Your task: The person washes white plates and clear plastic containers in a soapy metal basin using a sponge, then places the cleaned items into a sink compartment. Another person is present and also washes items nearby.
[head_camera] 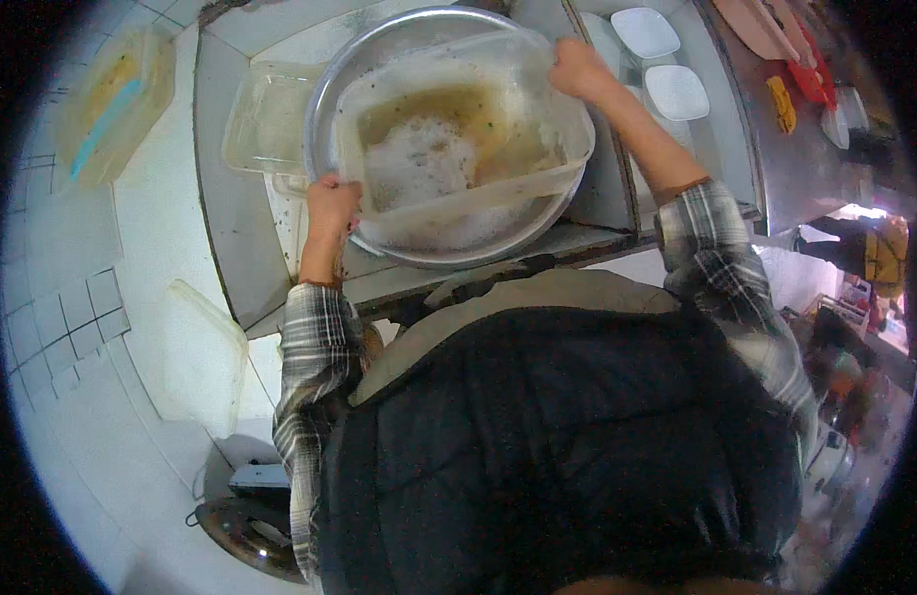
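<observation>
Both hands grip a large clear plastic container point(518, 186) by its rim, over a round metal basin point(458, 256). My left hand point(332, 202) closes on its near left corner, and my right hand point(579, 71) on its far right side. Through the container I see brownish liquid with dark specks and white suds point(421, 156); how much lies inside it and how much in the basin beneath, I cannot tell. The basin stands in a tiled sink point(239, 245).
Left of the basin is another clear plastic container point(272, 119). A tub with a blue strip point(116, 111) and a pale plastic lid point(201, 357) are further left. White square dishes point(676, 93) sit in the right sink compartment. A yellow cloth-like item point(782, 104) lies on the metal counter point(793, 175).
</observation>
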`<action>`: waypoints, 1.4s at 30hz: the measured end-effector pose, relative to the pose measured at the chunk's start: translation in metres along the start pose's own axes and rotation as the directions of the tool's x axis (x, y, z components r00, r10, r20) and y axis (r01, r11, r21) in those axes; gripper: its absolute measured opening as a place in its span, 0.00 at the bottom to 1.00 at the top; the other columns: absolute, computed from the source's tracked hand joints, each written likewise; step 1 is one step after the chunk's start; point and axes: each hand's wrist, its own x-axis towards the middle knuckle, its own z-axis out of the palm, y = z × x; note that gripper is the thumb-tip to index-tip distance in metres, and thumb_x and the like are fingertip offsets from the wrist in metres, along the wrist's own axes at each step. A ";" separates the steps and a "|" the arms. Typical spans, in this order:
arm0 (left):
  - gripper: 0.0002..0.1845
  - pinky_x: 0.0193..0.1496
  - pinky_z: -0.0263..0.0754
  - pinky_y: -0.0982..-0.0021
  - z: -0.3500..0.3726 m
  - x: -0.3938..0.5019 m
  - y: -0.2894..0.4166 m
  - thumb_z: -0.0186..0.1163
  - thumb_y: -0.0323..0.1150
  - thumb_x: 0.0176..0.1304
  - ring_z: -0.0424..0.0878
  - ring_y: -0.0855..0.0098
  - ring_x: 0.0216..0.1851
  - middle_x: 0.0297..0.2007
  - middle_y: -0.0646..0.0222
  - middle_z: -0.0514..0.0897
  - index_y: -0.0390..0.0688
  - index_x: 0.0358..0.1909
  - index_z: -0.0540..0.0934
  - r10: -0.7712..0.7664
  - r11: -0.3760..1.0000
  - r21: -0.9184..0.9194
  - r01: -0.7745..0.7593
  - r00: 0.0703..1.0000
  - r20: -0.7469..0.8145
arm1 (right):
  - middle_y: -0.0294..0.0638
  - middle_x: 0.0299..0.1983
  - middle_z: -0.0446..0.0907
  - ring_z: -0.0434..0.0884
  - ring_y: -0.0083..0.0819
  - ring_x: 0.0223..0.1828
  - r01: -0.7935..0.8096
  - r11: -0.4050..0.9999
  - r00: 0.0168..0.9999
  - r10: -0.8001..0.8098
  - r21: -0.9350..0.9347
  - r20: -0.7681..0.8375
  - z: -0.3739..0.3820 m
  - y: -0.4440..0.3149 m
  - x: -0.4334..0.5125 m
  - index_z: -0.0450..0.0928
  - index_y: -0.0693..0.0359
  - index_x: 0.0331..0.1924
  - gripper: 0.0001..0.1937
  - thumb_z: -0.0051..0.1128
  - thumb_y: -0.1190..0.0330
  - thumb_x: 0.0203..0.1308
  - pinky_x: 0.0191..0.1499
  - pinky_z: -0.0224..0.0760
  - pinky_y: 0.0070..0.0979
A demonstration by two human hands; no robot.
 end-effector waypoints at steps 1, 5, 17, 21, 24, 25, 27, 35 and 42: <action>0.02 0.10 0.55 0.74 -0.003 -0.002 0.005 0.53 0.25 0.43 0.64 0.76 0.10 0.14 0.70 0.70 0.37 0.21 0.73 0.048 0.999 -0.012 -0.048 0.999 -0.025 | 0.58 0.30 0.77 0.78 0.50 0.34 -0.050 0.998 0.999 0.051 0.040 -0.020 0.006 -0.001 -0.005 0.75 0.71 0.32 0.14 0.48 0.70 0.42 0.36 0.71 0.37; 0.03 0.13 0.58 0.73 -0.014 -0.007 0.013 0.53 0.23 0.40 0.67 0.76 0.13 0.14 0.70 0.71 0.35 0.21 0.74 0.122 0.992 0.046 -0.120 0.991 -0.058 | 0.60 0.36 0.76 0.77 0.51 0.42 -0.186 0.967 0.982 0.188 0.172 0.009 0.028 0.004 -0.012 0.75 0.69 0.35 0.15 0.52 0.69 0.41 0.43 0.69 0.39; 0.07 0.20 0.65 0.60 -0.006 -0.021 0.009 0.54 0.27 0.40 0.70 0.53 0.15 0.12 0.56 0.70 0.39 0.15 0.65 0.808 0.554 0.548 -0.627 0.564 -0.170 | 0.51 0.23 0.76 0.78 0.42 0.23 -0.255 0.738 0.948 0.319 0.625 0.009 0.077 0.023 -0.016 0.72 0.68 0.28 0.07 0.48 0.74 0.43 0.22 0.68 0.34; 0.08 0.18 0.65 0.61 0.004 -0.030 0.016 0.55 0.26 0.40 0.69 0.54 0.14 0.10 0.58 0.68 0.41 0.15 0.64 0.904 0.393 0.634 -0.667 0.406 -0.134 | 0.48 0.20 0.73 0.75 0.38 0.18 -0.352 0.472 0.901 0.405 0.808 0.156 0.075 0.030 -0.015 0.71 0.70 0.26 0.06 0.44 0.77 0.45 0.11 0.61 0.30; 0.09 0.18 0.65 0.61 0.009 -0.042 0.023 0.56 0.26 0.38 0.70 0.56 0.15 0.12 0.60 0.68 0.43 0.16 0.65 0.935 0.290 0.677 -0.676 0.350 -0.051 | 0.49 0.22 0.72 0.75 0.38 0.17 -0.364 0.321 0.882 0.420 0.874 0.213 0.077 0.035 -0.022 0.70 0.73 0.29 0.06 0.43 0.79 0.46 0.10 0.60 0.29; 0.09 0.18 0.64 0.62 0.010 -0.047 0.026 0.57 0.25 0.38 0.69 0.57 0.15 0.13 0.61 0.68 0.43 0.16 0.65 0.954 0.228 0.698 -0.679 0.298 -0.021 | 0.50 0.23 0.72 0.75 0.38 0.18 -0.366 0.254 0.880 0.406 0.895 0.245 0.077 0.036 -0.025 0.69 0.73 0.30 0.06 0.44 0.79 0.46 0.10 0.61 0.29; 0.10 0.18 0.63 0.63 0.011 -0.057 0.036 0.58 0.25 0.38 0.68 0.58 0.15 0.14 0.62 0.67 0.44 0.16 0.65 0.985 0.093 0.718 -0.690 0.170 0.035 | 0.50 0.25 0.72 0.75 0.38 0.18 -0.375 0.087 0.858 0.410 0.923 0.309 0.080 0.036 -0.029 0.68 0.74 0.33 0.08 0.44 0.80 0.47 0.12 0.65 0.29; 0.07 0.21 0.62 0.68 0.007 -0.114 0.081 0.57 0.29 0.32 0.70 0.69 0.23 0.23 0.73 0.71 0.50 0.16 0.69 0.886 -0.425 0.489 -0.762 -0.239 0.398 | 0.54 0.39 0.72 0.76 0.41 0.32 -0.159 -0.519 0.893 0.286 0.840 0.346 0.092 0.014 -0.047 0.67 0.71 0.40 0.11 0.43 0.80 0.50 0.27 0.74 0.33; 0.06 0.26 0.63 0.72 0.024 -0.147 0.085 0.57 0.35 0.36 0.71 0.73 0.29 0.28 0.72 0.73 0.51 0.17 0.69 0.733 -0.617 0.298 -0.728 -0.394 0.554 | 0.53 0.42 0.71 0.74 0.42 0.41 -0.135 -0.563 0.919 0.236 0.815 0.316 0.079 0.016 -0.064 0.65 0.71 0.45 0.15 0.45 0.76 0.52 0.43 0.67 0.37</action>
